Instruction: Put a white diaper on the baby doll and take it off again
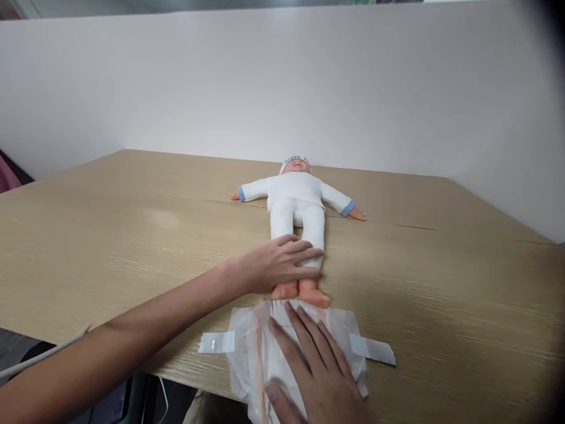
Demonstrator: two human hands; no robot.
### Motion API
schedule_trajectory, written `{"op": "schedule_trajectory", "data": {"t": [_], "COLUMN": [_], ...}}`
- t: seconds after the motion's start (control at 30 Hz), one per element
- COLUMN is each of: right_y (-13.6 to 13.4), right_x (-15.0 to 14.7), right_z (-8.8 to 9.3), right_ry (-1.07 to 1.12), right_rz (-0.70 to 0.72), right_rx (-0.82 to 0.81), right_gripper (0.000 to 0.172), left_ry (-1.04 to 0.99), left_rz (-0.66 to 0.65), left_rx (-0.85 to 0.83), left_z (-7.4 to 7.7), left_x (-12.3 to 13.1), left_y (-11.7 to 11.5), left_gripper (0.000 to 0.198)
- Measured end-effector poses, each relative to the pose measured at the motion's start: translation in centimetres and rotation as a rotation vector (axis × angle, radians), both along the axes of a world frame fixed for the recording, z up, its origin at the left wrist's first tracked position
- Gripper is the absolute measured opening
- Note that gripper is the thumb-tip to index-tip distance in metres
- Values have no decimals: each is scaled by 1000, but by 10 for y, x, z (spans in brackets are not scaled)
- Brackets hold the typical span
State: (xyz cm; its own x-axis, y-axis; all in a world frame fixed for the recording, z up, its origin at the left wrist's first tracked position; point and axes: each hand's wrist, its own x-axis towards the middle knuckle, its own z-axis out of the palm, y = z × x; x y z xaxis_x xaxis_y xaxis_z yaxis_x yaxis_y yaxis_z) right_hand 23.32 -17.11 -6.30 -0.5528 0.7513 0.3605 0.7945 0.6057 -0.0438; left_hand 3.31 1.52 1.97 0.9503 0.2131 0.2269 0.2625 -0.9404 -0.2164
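A baby doll (pixel 295 191) in a white outfit with blue cuffs and a printed white cap lies on its back, arms spread and feet toward me. Across its lower legs rests my left hand (pixel 286 263), fingers extended over the white trousers just above the bare feet. Nearer to me, an unfolded diaper (pixel 242 330) lies at the table's front edge, with its side tabs spread out left and right. My right hand (pixel 315 365) is flat on the diaper's middle, fingers apart, covering part of it.
The wood-grain table (pixel 154 247) has thin seams running across it. A white partition (pixel 282 82) stands along its back and right side. Below the front left edge are a dark object and white cables (pixel 164 400).
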Motion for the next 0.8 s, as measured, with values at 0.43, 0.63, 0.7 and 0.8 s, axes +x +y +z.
{"op": "schedule_trajectory", "data": {"t": [0.43,0.63,0.7,0.8], "right_y": [22,51,65,91], "right_x": [5,-8,-13,-18], "right_z": [14,36,40,44], "right_ry": [-30,53,68,62], "right_rz": [34,-60,-81,-93], "right_rx": [-136,-295,-340,-374], "right_gripper": [85,70,66,64], "left_ry": [-162,-406,-439,-483], "left_rz": [-170,-277,-271,-230], "left_rx": [-220,-434,-467,-482], "left_z": [27,69,80,93], "left_x": [20,24,24,21], "left_y": [33,53,59,66], "left_gripper": [33,32,34,40]}}
